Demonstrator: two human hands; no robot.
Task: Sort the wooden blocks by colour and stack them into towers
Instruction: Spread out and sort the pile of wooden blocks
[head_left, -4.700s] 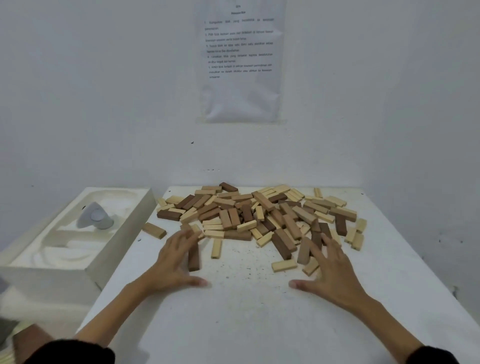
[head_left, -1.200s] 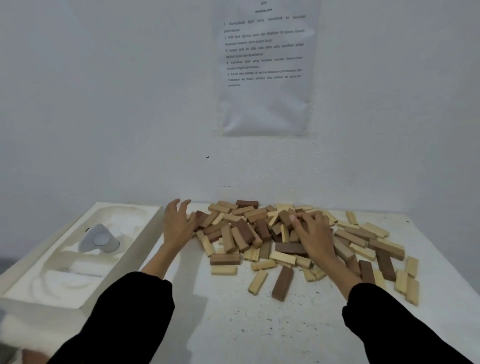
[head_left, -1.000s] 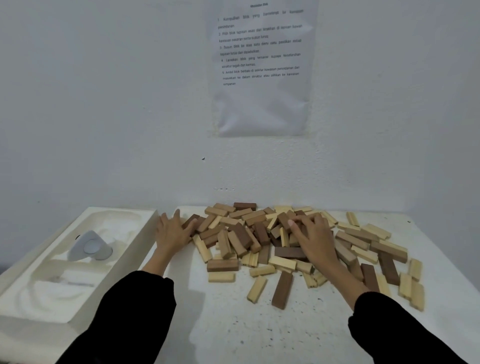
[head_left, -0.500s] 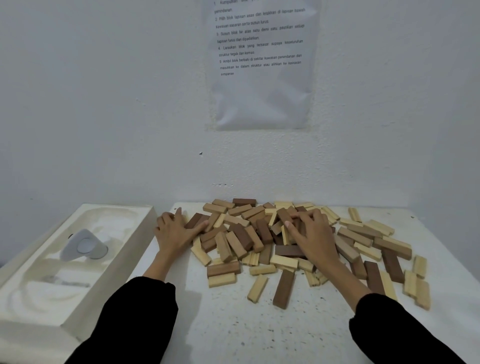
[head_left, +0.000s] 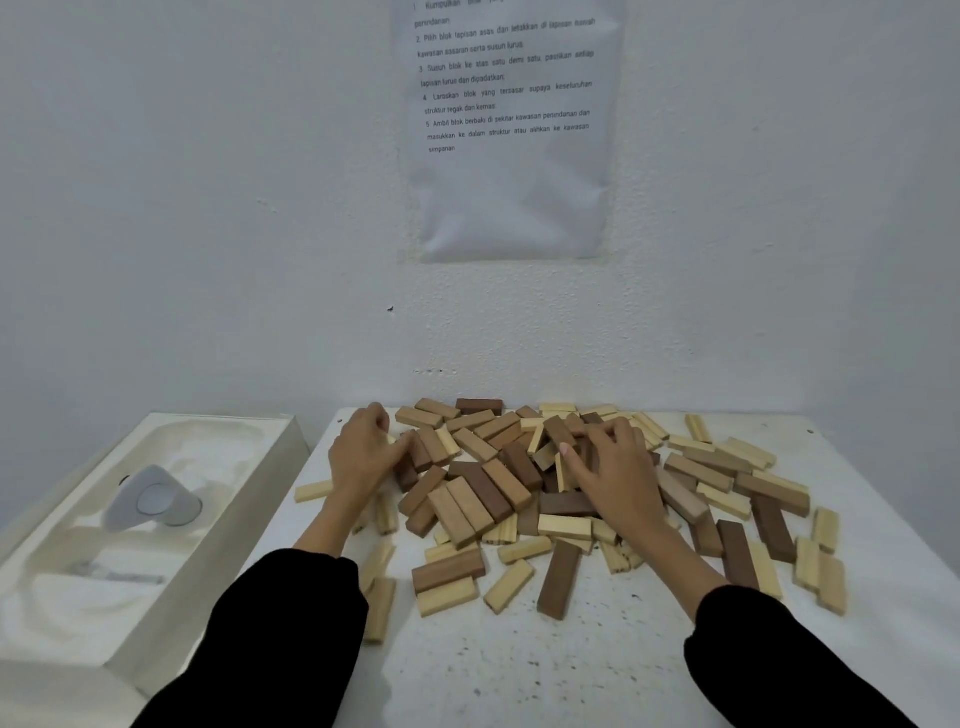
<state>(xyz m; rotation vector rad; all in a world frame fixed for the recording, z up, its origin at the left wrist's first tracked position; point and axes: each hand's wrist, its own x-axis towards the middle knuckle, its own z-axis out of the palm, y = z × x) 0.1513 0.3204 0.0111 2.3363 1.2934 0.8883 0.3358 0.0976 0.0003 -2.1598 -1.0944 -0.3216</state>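
Note:
A heap of wooden blocks (head_left: 483, 483) in pale, mid-brown and dark brown lies mixed on the white table (head_left: 571, 665), against the back wall. My left hand (head_left: 363, 457) sits at the heap's left edge with its fingers curled and its thumb against brown blocks; anything it holds is hidden. Over the heap's middle, my right hand (head_left: 613, 473) rests with spread, bent fingers, fingertips on the blocks. A dark brown block (head_left: 558, 579) and a pale block (head_left: 509, 586) lie loose in front. No tower stands.
A white moulded tray (head_left: 171, 597) with a grey object (head_left: 150, 501) in it stands left of the table. A printed sheet (head_left: 509, 130) hangs on the wall. More blocks (head_left: 826, 571) are scattered towards the table's right edge. One pale block (head_left: 313, 491) lies by the left edge.
Both hands went from the near side of the table to the heap. In the last half second my left hand's fingers curled and a pale block now lies apart at the left edge.

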